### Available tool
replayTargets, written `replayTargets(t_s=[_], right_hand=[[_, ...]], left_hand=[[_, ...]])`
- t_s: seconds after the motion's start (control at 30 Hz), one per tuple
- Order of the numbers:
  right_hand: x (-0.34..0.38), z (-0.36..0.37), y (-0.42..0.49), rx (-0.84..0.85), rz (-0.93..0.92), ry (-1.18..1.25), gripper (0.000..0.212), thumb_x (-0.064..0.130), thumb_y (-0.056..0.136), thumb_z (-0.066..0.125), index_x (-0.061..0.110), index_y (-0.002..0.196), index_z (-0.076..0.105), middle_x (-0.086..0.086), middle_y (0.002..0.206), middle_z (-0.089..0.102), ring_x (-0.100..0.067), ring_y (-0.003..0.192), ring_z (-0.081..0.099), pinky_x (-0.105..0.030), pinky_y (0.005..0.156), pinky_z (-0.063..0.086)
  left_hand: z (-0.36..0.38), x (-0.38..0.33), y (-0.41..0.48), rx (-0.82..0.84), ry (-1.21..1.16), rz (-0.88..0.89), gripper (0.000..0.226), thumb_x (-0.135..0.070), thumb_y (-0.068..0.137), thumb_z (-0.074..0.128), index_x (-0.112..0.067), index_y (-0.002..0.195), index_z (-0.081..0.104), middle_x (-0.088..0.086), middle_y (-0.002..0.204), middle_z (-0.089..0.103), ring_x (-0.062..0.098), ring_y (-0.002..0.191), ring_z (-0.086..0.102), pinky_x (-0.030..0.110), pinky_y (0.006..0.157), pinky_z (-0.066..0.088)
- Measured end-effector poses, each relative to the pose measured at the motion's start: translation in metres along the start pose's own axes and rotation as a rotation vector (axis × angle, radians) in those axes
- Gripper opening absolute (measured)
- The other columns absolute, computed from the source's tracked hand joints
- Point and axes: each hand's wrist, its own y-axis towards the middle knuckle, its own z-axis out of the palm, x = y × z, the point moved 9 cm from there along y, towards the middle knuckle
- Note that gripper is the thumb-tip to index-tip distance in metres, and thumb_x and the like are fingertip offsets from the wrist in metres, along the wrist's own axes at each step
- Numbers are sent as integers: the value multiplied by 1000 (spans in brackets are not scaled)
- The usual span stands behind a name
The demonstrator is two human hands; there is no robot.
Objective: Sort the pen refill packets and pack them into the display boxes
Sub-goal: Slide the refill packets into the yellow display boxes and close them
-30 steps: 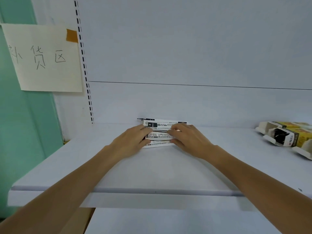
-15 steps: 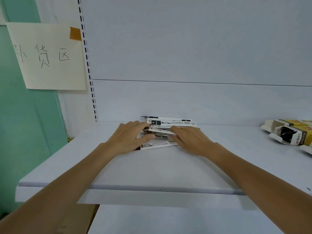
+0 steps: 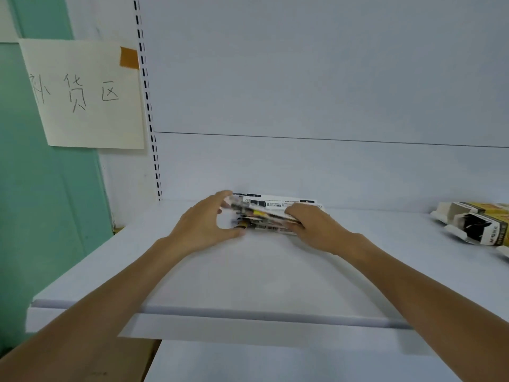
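Spread flat a moment ago, the packets (image 3: 271,213) now form a ragged bundle at the back of the shelf (image 3: 248,274), left hand (image 3: 202,226) pinching one end, right hand (image 3: 312,226) clasping the other. Loose middle packets could slip out before reaching the boxes (image 3: 473,224) far right.

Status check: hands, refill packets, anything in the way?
Left hand grips the refill packets at their left end, right hand at the right. Stack sits on shelf, not yet boxed. Display boxes far right, nothing between.
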Motion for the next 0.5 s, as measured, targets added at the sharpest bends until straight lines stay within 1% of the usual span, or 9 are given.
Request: replayTargets(t_s=[0.07, 0.13, 0.2, 0.27, 0.33, 0.37, 0.43, 0.47, 0.5], right_hand=[[-8, -3, 3, -28, 128, 204, 22, 20, 98, 42, 12, 78, 46, 4, 71, 48, -20, 71, 46, -28, 63, 34], [-5, -1, 4, 5, 210, 473, 25, 20, 98, 42, 12, 75, 48, -2, 72, 56, -16, 63, 49, -24, 57, 38], [8, 8, 4, 110, 213, 718, 26, 19, 99, 42, 13, 75, 48, -4, 70, 58, -14, 56, 48, -20, 50, 36], [18, 11, 3, 178, 183, 767, 28, 23, 99, 41, 14, 73, 46, -1, 64, 53, -13, 50, 42, -20, 47, 34], [23, 10, 1, 206, 163, 746, 35, 35, 96, 45, 9, 73, 48, -2, 60, 47, -10, 46, 39, -19, 47, 34], [23, 10, 0, 220, 166, 743, 43, 44, 91, 50, 4, 75, 51, -4, 60, 45, -10, 46, 38, -18, 46, 34], [20, 10, -4, 247, 172, 679, 49, 52, 80, 60, 5, 73, 52, -5, 59, 46, -13, 47, 41, -16, 46, 35], [19, 12, -7, 280, 172, 615, 42, 47, 80, 65, 9, 69, 51, -3, 57, 49, -12, 47, 44, -15, 47, 37], [17, 15, -10, 333, 170, 562, 34, 38, 81, 69, 13, 67, 50, 0, 56, 52, -11, 47, 49, -14, 49, 40]], left_hand=[[-6, 8, 2, -117, -211, -107, 89, -46, 73, 73, -23, 144, 24, -10, 120, 48, 8, 102, 49, 23, 84, 38], [2, 5, 4, -106, -341, -137, 85, -41, 77, 71, -20, 144, 23, -3, 127, 51, 7, 95, 53, 12, 73, 42], [8, -7, 4, -94, -448, -114, 84, -36, 79, 71, -21, 145, 21, -1, 131, 50, 6, 95, 56, 5, 63, 43], [0, -13, 5, -192, -418, -71, 93, -35, 76, 74, -22, 147, 16, 1, 137, 43, 12, 110, 51, 14, 82, 43], [-8, -21, 9, -227, -114, 7, 88, -41, 74, 74, -22, 145, 26, 3, 139, 40, 19, 126, 41, 30, 101, 36], [-6, -24, 12, -194, 30, 51, 73, -44, 75, 72, -22, 137, 41, 1, 133, 47, 20, 124, 43, 31, 99, 35], [4, -22, 13, -54, 90, 45, 29, -44, 78, 68, -24, 100, 68, -7, 100, 63, 16, 104, 57, 28, 82, 41], [8, -23, 11, -12, 65, 33, 20, -43, 80, 67, -23, 85, 70, -9, 88, 65, 15, 93, 61, 27, 72, 40], [9, -27, 7, -30, 86, 47, 21, -42, 82, 65, -23, 80, 70, -9, 84, 65, 16, 85, 61, 27, 67, 37]])
